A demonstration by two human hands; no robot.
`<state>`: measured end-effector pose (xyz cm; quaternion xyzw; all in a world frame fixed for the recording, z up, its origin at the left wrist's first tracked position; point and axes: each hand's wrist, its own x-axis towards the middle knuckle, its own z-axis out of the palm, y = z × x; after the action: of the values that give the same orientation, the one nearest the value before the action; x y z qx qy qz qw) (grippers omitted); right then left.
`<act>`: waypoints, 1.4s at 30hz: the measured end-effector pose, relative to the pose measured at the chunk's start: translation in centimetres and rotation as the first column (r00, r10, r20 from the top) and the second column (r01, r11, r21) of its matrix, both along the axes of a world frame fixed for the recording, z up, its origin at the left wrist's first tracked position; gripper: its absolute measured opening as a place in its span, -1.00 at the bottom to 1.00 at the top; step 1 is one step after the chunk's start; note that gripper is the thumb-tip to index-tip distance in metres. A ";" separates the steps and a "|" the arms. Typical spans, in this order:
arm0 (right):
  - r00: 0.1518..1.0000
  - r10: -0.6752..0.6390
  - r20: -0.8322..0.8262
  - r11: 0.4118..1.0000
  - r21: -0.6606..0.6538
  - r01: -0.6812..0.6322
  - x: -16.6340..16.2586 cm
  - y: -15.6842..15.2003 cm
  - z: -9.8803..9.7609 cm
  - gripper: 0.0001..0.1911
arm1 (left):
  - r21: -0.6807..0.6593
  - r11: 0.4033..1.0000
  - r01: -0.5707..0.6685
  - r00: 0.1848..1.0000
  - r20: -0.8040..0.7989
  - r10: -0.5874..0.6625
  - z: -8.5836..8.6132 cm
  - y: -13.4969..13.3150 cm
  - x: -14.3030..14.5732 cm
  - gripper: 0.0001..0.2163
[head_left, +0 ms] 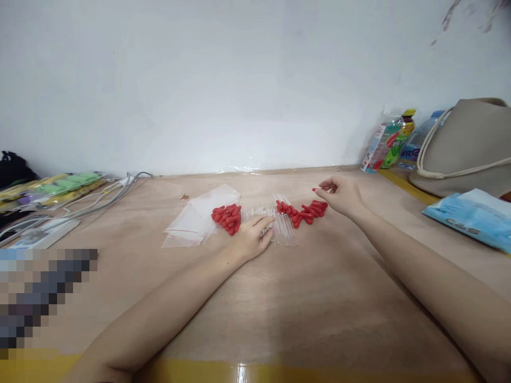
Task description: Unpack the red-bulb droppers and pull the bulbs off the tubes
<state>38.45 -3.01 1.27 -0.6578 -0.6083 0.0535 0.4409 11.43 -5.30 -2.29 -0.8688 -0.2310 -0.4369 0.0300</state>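
Two heaps of clear droppers with red rubber bulbs lie on the wooden table, one heap (227, 217) on the left and one heap (304, 210) on the right. My left hand (252, 237) rests on the clear tubes (281, 227) between them, fingers curled over a few. Just above the right heap, my right hand (340, 194) pinches one red-bulbed dropper (316, 189) between thumb and fingertips. A stack of small clear plastic bags (196, 219) lies left of the left heap.
Drink bottles (393, 139) and a beige bag (467, 146) stand at the back right, with a blue packet (473, 217) in front of them. Cables (99, 202), a power strip (38, 232) and coloured trays (56, 187) fill the left side. Yellow tape (239, 371) marks the near edge.
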 end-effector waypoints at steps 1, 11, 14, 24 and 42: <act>1.000 0.010 0.018 1.000 -0.004 -0.010 0.0 0.0 -0.2 -0.78 | -0.009 1.000 0.015 1.000 -0.009 -0.015 0.0 -0.1 0.0 -0.82; 0.997 0.019 0.073 0.997 -0.082 -0.013 1.1 -0.3 -0.9 -0.79 | -0.068 0.997 -0.048 0.966 -0.255 0.029 1.0 -1.1 -1.1 -0.52; 0.996 -0.003 0.094 0.990 -0.140 0.016 1.4 -0.1 -1.1 -0.79 | -0.121 0.989 -0.089 0.951 -0.305 0.049 0.8 -0.9 -0.8 -0.51; 0.999 -0.042 -0.023 0.993 -0.113 0.039 2.3 0.9 -2.1 -0.66 | -0.104 0.987 -0.124 0.957 -0.275 0.091 0.5 -0.7 -0.4 -0.52; 0.861 0.169 0.479 0.985 -0.120 -0.126 -7.4 -0.6 0.5 -0.71 | -0.081 0.980 -0.182 0.958 -0.240 0.158 0.2 -0.9 -0.6 -0.58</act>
<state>31.03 -3.59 1.78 -0.6197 -0.7453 -0.0547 0.2396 10.86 -6.21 -2.06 -0.8912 -0.3218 -0.3157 0.0498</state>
